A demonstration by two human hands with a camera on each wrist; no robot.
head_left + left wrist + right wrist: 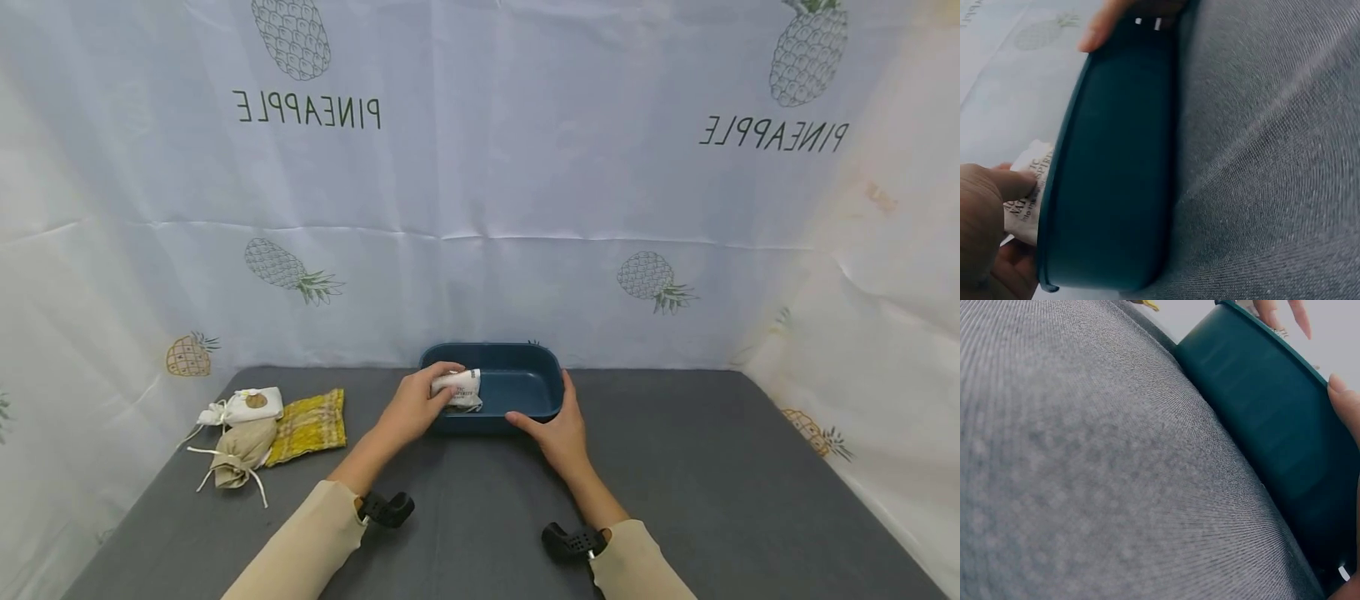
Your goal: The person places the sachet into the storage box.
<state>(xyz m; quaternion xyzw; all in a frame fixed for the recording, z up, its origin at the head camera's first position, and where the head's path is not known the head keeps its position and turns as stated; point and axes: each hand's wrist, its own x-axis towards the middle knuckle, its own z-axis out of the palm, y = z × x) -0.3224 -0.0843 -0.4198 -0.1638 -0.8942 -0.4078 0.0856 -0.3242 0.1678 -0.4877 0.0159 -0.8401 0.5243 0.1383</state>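
Observation:
A dark teal rectangular bin (521, 392) stands at the far middle of the table. In its left end is a small white cloth bag (463, 390) with dark printing, which my left hand (412, 406) grips between thumb and fingers. The left wrist view shows the same white bag (1027, 206) rising above the bin's rim, under my left thumb. My right hand (558, 433) holds the bin's right end, the thumb on the front rim and the fingers around the outer side. The right wrist view has the bin's front wall (1272, 412) with my right thumb (1346, 406) against the rim.
To the left on the grey table (480, 517) lie a white drawstring bag (255, 406) with a brown round patch, a beige drawstring bag (243, 450) and a yellow plaid cloth piece (309, 425). A pineapple-print curtain (480, 183) hangs right behind the bin.

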